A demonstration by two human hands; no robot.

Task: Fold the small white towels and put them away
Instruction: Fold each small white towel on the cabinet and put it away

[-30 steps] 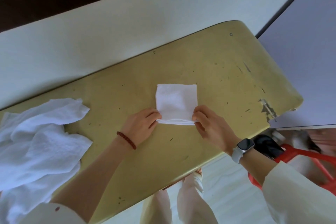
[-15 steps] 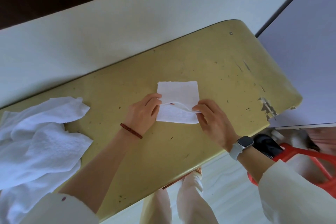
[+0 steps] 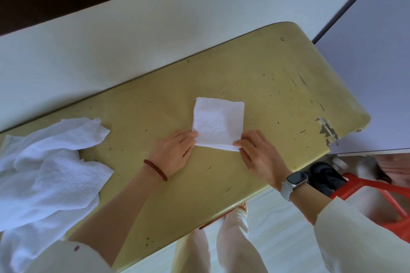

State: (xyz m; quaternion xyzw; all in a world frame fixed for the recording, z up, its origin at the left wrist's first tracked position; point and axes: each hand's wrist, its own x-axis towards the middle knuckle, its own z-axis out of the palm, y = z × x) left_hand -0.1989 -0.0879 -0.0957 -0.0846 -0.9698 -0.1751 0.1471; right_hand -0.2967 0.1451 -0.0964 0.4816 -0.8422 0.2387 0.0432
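Holding the near corners of one towel (image 3: pixel 218 123), the left hand (image 3: pixel 175 153) and right hand (image 3: pixel 258 155) pinch it flat on the counter (image 3: pixel 277 86). It looks folded into a small square. Left of this towel, a pile (image 3: pixel 44 162) waits unfolded. Nothing is put away yet, I think.

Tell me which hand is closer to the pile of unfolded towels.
Left. The left hand pinches the folded towel's near left corner, on the pile's side; the right hand holds the opposite near corner, farther away.
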